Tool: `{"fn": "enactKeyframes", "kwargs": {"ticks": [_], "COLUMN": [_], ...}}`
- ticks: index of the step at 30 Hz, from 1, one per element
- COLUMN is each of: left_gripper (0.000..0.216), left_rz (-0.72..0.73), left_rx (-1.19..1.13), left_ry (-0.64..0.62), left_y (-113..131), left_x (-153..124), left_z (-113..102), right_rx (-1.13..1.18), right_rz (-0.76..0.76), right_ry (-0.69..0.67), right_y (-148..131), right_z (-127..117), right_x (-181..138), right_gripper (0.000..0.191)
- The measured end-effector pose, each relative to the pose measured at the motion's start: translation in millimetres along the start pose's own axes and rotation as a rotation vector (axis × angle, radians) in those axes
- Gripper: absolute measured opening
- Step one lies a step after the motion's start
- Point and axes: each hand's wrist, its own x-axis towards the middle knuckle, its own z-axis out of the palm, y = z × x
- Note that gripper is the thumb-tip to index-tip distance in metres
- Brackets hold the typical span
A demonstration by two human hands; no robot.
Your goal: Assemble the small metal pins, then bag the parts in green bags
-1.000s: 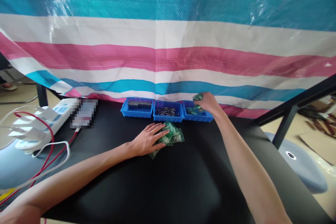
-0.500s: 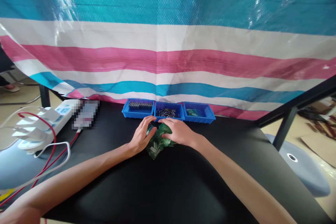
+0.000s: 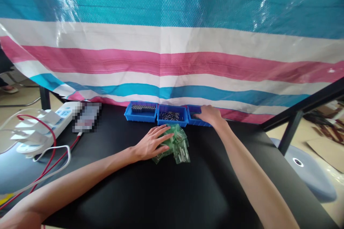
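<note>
Our left hand (image 3: pixel 150 145) flat and open on the bags (image 3: pixel 179 145); right hand (image 3: pixel 209 114) palm-down in the bin (image 3: pixel 197 123) behind them, grip hidden; we judge this a pick, needing a fingertip pinch.

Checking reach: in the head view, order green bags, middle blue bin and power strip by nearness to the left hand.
1. green bags, under the left hand
2. middle blue bin, just beyond
3. power strip, far left

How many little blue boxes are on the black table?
3, in a row at the back of the table: the left blue box, the middle blue box beside it, and the right blue box, partly covered by the right hand. None seems hidden.
</note>
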Motion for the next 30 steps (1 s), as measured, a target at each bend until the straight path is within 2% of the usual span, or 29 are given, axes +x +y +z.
{"fn": "enactKeyframes", "kwargs": {"ticks": [3,10,12,15,17,19,21,23,26,30], "left_gripper": [0.048,0.027,0.031,0.037,0.034,0.028,0.031,0.049,0.062,0.061], "left_rz": [-0.012,-0.011,-0.002,0.008,-0.017,-0.088,-0.182,-0.234,-0.211,-0.132], "left_rx": [0.013,-0.041,-0.056,-0.058,-0.048,-0.020,0.030,0.082,0.135,0.140], "left_ry": [0.022,0.128,0.140,0.183,0.231,0.253,0.219,0.145,0.039,-0.062], "left_y": [-2.1,-0.3,-1.0,-2.6,-1.2,3.4,9.9,14.6,11.8,-7.8], "left_x": [0.5,-1.1,-1.4,-1.4,-1.7,-3.7,-8.3,-15.7,-27.5,-35.0], "left_z": [4.8,3.4,2.9,2.0,-0.1,-2.7,-3.4,-1.0,4.9,4.2], "right_rx": [0.053,0.162,0.220,0.439,0.591,0.691,0.671,0.561,0.410,0.327], "right_rz": [-0.008,-0.033,-0.032,-0.032,-0.151,-0.333,-0.509,-0.592,-0.590,-0.761], "right_ry": [-0.080,-0.050,0.039,0.351,0.471,0.457,0.343,0.298,0.355,0.292], "right_y": [0.5,2.5,4.9,2.8,-4.6,-16.1,-28.7,-39.2,-46.9,-44.7], "right_z": [9.4,20.0,17.4,7.1,0.2,-0.9,6.7,22.2,49.9,75.4], "right_x": [12.6,24.8,20.4,0.1,-22.7,-49.1,-74.2,-94.2,-113.1,-124.6], "right_gripper": [0.054,0.034,0.030,0.031,0.030,0.029,0.027,0.022,0.027,0.049]}}
